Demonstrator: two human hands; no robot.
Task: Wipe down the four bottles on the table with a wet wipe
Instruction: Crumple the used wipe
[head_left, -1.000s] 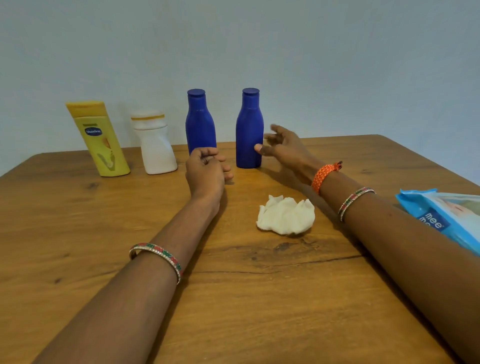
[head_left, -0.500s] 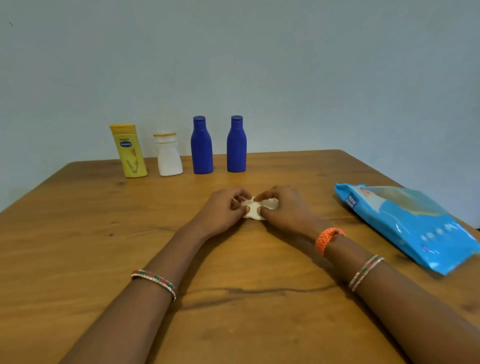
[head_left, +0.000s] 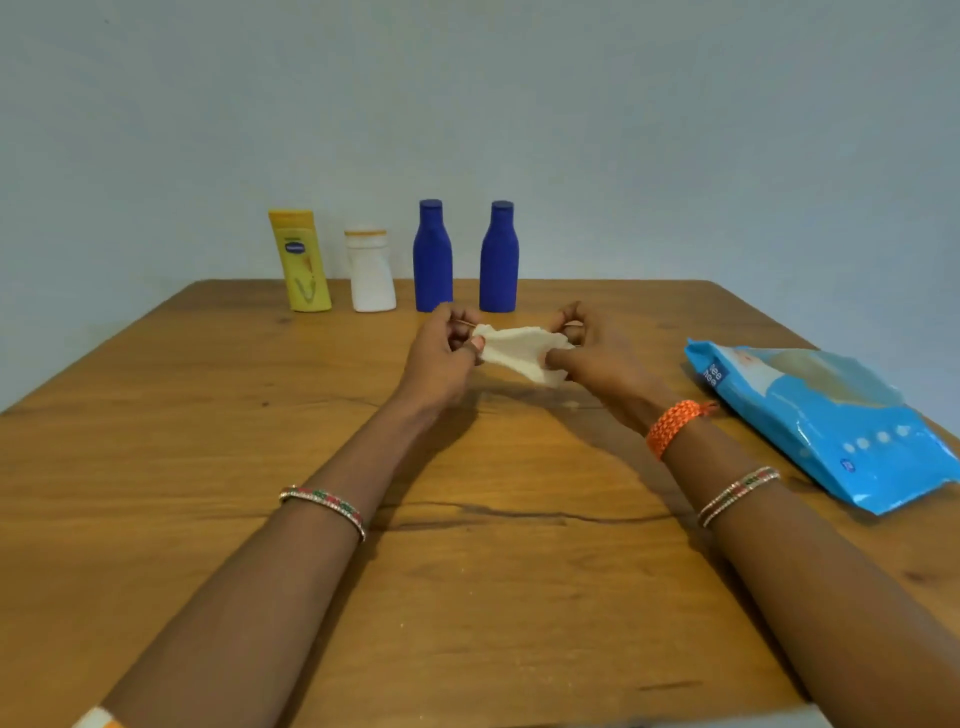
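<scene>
Wipe (head_left: 521, 351) lifted, stretched by two hands; four bottles upright.

A: Which colours mark the four bottles?
B: From left: a yellow bottle (head_left: 301, 262) with a small blue oval label and a pale leaf motif; a white bottle (head_left: 370, 273) with an orange band at its cap; two plain deep-blue bottles (head_left: 432, 257) (head_left: 498, 258).

A: And the remaining items?
B: The wipe (head_left: 522, 349) is off-white. The wipe packet (head_left: 826, 423) is bright blue with a dark-blue logo patch and a row of white dots. The table (head_left: 156, 467) is warm brown with dark grain lines; the wall (head_left: 675, 130) is pale blue-grey. An orange braided band (head_left: 672, 427) and red-green-white bangles (head_left: 324, 506) circle the wrists.
</scene>
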